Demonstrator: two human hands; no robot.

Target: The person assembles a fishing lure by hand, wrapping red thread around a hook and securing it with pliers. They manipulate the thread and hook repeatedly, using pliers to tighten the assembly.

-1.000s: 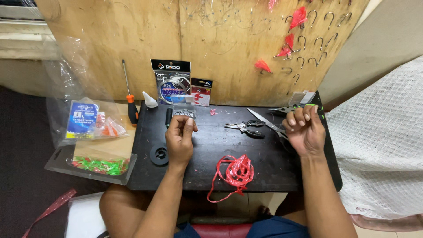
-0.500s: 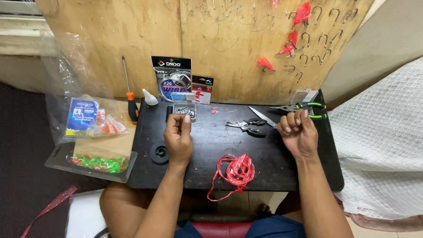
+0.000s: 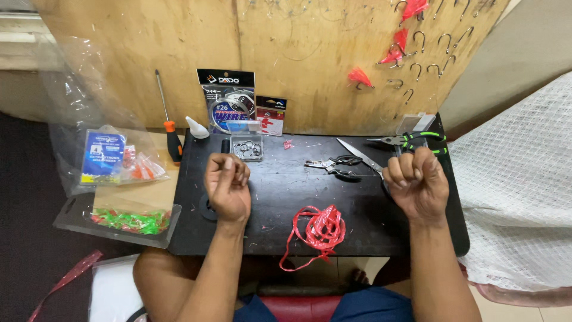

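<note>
My left hand (image 3: 228,186) hovers over the left half of the black table (image 3: 280,191), its fingers curled in with the thumb pressed to them. It is just in front of a small clear box of metal hooks (image 3: 246,147). My right hand (image 3: 417,183) is a closed fist above the table's right side, next to the scissors (image 3: 359,156) and the green-handled pliers (image 3: 415,141). Nothing shows inside either hand. A tangle of red plastic strip (image 3: 322,229) lies between my forearms at the front edge.
Small black-handled pliers (image 3: 333,166) lie mid-table. A wire packet (image 3: 226,106), a hook packet (image 3: 269,115), a white nozzle (image 3: 196,127) and an orange screwdriver (image 3: 173,140) lean on the plywood board (image 3: 310,53) hung with hooks and red tufts. On the left are a plastic bag (image 3: 101,158) and a tray of green strips (image 3: 122,220); on the right, white mesh cloth (image 3: 518,191).
My left hand has drawn back from the hook box toward me. My right hand has closed from raised fingers into a fist and come a little lower.
</note>
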